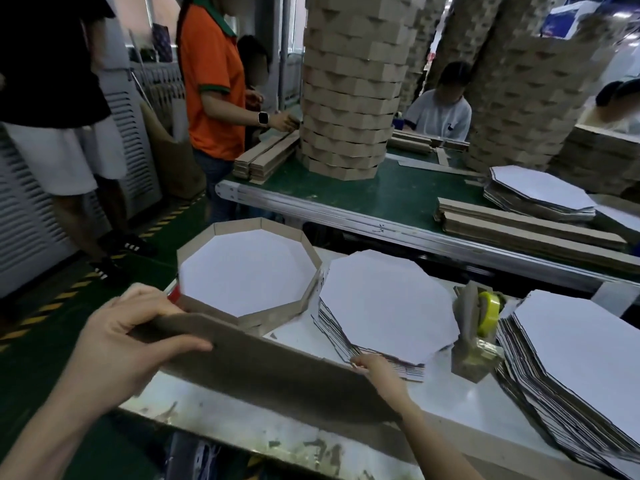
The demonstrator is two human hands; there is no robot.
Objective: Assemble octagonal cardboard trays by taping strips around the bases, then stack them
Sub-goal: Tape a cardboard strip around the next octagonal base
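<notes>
Worn white tabletop [242, 420] and its load.
Left to right: a finished tray [311, 251], a stack of octagonal bases [384, 299], a tape dispenser [474, 337] with yellow tape, a second stack [581, 358].

Packaging factory floor, tall towers of finished cardboard trays [349, 84], conveyor table [381, 199], hazard-striped floor [52, 303], several workers [214, 81]

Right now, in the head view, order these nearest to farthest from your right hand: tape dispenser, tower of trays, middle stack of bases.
1. Middle stack of bases: the right hand is at its front edge.
2. Tape dispenser: beside that stack, to the right.
3. Tower of trays: far back, on the green belt.
</notes>
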